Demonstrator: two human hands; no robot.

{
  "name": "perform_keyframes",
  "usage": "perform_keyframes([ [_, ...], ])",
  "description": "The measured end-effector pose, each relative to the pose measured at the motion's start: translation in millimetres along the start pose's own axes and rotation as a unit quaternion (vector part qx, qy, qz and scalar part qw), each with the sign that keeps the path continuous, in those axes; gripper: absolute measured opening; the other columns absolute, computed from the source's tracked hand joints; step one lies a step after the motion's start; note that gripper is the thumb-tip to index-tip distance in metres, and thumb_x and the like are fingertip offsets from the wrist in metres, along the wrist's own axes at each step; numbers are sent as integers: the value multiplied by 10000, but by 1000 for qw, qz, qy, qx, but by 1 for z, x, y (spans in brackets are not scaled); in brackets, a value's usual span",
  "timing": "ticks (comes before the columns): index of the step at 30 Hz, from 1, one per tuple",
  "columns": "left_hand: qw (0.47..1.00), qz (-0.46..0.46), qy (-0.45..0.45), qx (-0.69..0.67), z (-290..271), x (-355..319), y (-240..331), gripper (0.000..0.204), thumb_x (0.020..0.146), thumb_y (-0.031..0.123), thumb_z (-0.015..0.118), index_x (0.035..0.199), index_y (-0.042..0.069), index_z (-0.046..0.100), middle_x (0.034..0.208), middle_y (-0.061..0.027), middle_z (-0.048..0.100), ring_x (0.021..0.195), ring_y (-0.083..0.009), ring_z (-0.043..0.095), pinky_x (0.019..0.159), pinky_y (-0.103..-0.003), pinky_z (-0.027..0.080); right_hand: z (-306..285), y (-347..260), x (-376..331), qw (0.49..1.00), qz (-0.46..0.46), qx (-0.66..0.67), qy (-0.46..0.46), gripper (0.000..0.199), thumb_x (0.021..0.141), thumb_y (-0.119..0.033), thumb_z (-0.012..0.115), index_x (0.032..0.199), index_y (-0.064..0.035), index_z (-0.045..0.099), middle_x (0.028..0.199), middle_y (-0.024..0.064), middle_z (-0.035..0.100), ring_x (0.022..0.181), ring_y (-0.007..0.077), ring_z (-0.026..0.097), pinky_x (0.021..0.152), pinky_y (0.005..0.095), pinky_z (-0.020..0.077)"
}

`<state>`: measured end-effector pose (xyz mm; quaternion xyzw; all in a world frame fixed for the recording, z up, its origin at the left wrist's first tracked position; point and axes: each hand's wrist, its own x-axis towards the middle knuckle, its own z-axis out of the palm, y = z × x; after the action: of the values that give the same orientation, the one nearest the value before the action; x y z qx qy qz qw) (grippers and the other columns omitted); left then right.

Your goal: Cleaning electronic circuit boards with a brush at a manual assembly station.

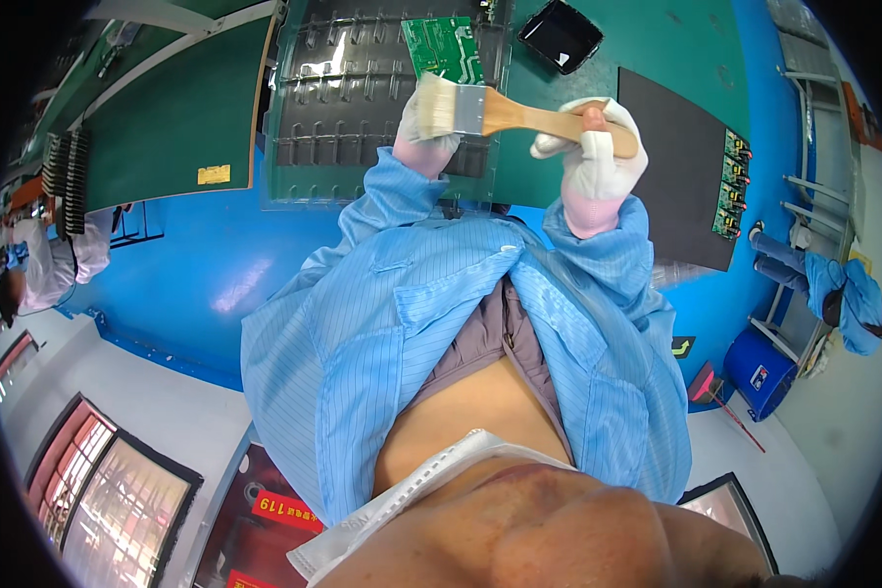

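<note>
My right hand (606,162), in a white glove, is closed round the wooden handle of a flat paint brush (519,118). The brush lies nearly level, with its pale bristles pointing left. Behind those bristles is my gloved left hand (410,125), its fingers mostly hidden. From the top of that hand rises a green circuit board (443,47), tilted, which it appears to grip by its lower edge. The bristles overlap the hand and the board's lower corner in this view; whether they touch the board I cannot tell.
Beneath my left hand lies a clear plastic tray (314,118) with rows of slots. A black box (561,37) sits on the green table (696,39). On the right, several populated circuit boards (733,186) line the edge of a dark mat (671,157). Other people are farther off at both sides.
</note>
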<state>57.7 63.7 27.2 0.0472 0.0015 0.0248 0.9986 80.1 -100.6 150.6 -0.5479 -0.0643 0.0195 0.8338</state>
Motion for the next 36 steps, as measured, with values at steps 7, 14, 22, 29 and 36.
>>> perform_keyframes([
  [7,998,33,40,46,-6,-8,13,330,808,22,607,1119,-5,498,1030,-130,602,884,-207,618,775,-297,534,-41,-3,7,991,-61,-116,-1,172,859,-75,461,919,76,515,822,198,582,485,216,558,454,284,486],
  [14,991,-21,50,121,-12,-10,20,362,805,48,622,1137,-11,492,1028,-128,604,886,-215,618,781,-313,531,-13,4,24,995,-94,33,15,176,844,-45,472,976,66,503,840,210,583,491,232,562,441,302,493],
  [22,985,-38,18,169,-12,-20,19,374,806,59,625,1151,3,493,1032,-126,604,891,-213,618,800,-313,520,-16,8,32,997,-55,38,28,207,823,-4,472,1013,77,492,853,218,583,520,240,586,455,300,516],
  [29,989,-2,92,119,2,-16,3,350,805,43,617,1135,13,504,1028,-120,602,861,-196,615,788,-295,514,-58,0,20,996,-56,42,55,212,810,-2,412,989,72,496,818,204,573,491,223,563,444,298,504],
  [36,986,57,123,100,-3,-22,-17,308,799,8,596,1097,27,519,1027,-111,597,832,-185,610,750,-276,520,-44,10,-7,994,48,95,29,194,802,3,409,966,57,497,838,200,570,491,222,557,467,305,503],
])
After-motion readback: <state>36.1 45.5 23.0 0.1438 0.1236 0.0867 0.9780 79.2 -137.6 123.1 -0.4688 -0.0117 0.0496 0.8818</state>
